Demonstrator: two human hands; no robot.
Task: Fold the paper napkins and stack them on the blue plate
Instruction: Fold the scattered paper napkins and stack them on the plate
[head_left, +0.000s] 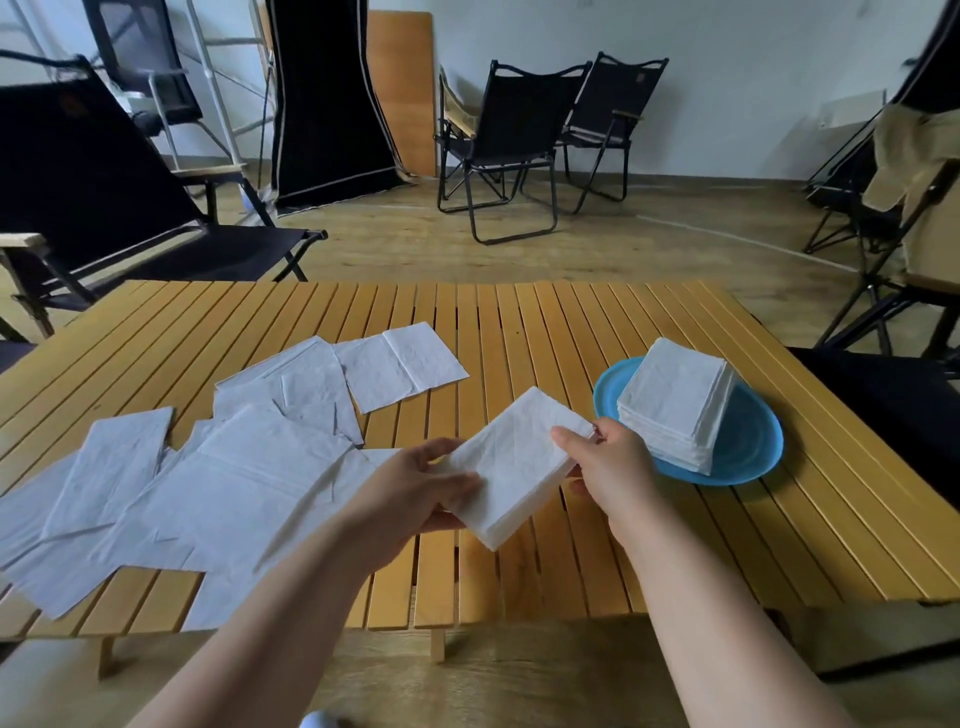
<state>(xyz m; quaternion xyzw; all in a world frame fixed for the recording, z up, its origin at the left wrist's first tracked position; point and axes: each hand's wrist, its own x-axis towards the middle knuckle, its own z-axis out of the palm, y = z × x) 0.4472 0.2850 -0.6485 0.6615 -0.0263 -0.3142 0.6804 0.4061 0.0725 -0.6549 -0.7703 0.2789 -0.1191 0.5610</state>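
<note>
A folded white napkin (511, 467) is held just above the slatted wooden table (571, 322). My left hand (415, 493) grips its left edge, thumb on top. My right hand (613, 467) pinches its right corner. To the right, a blue plate (748, 452) carries a thick stack of folded napkins (675, 405). Several unfolded white napkins (234, 467) lie spread and overlapping over the left half of the table, one (400, 366) a little apart towards the middle.
Black folding chairs stand around: one at the far left (104, 208), two at the back (519, 140), and more at the right edge (893, 218). A wooden board (405, 93) leans on the far wall. The table's near edge runs just below my forearms.
</note>
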